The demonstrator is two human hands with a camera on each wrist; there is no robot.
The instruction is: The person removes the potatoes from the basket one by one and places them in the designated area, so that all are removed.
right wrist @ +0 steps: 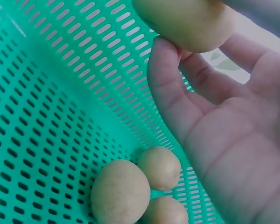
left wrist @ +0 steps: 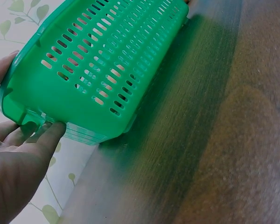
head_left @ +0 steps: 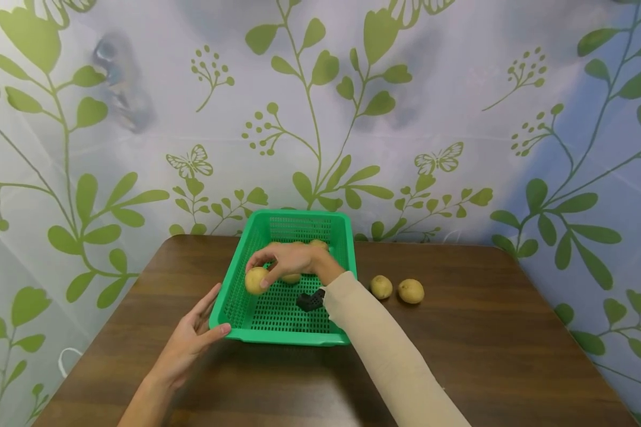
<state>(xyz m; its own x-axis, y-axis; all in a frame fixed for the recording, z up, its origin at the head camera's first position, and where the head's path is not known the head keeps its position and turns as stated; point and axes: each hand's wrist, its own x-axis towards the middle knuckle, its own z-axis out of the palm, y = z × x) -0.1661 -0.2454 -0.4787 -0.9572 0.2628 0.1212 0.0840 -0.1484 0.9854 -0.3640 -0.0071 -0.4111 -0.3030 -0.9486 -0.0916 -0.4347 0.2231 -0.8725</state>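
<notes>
A green perforated plastic basket (head_left: 283,337) stands on the table. At its near left corner my left hand (head_left: 184,341) grips the rim, thumb on top and fingers against the outside wall (left wrist: 79,107). Inside the basket, near the left wall, my right hand (head_left: 288,261) pinches a potato (head_left: 256,281) between thumb and fingers, above the basket floor. Three other potatoes lie grouped on the floor: a larger potato (right wrist: 120,192), a smaller potato (right wrist: 159,168) and a partly cut-off potato (right wrist: 165,212). In the head view my right hand partly covers them.
Two more potatoes, a left one (head_left: 381,287) and a right one (head_left: 411,291), sit on the brown wooden table (head_left: 486,332) just right of the basket. A leaf-patterned curtain (head_left: 448,89) hangs behind the table. A black device (head_left: 311,301) is on my right wrist.
</notes>
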